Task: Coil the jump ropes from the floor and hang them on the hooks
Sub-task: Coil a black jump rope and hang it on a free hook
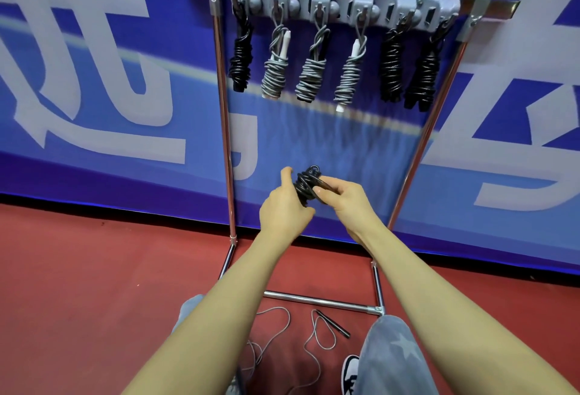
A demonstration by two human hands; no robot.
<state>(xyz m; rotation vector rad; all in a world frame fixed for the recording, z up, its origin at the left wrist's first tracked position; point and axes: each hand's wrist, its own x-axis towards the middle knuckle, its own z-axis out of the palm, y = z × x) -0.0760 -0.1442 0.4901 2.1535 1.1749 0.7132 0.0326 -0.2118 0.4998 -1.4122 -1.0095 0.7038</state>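
Observation:
A black coiled jump rope (306,183) is held in front of me, below the rack. My left hand (284,209) grips the bundle from the left. My right hand (346,198) pinches the rope's strand against the bundle from the right. Above, a grey hook strip (345,5) on a chrome rack carries several coiled ropes: a black one (241,61) at the left, three grey ones (310,71) in the middle, two black ones (392,71) at the right. A loose grey rope (317,335) with a black handle (334,324) lies on the red floor between my legs.
The chrome rack's posts (224,124) and base bar (320,300) stand against a blue banner wall (94,80). Red floor (94,269) spreads to both sides. My knees in grey trousers (392,350) and a shoe (350,369) are at the bottom.

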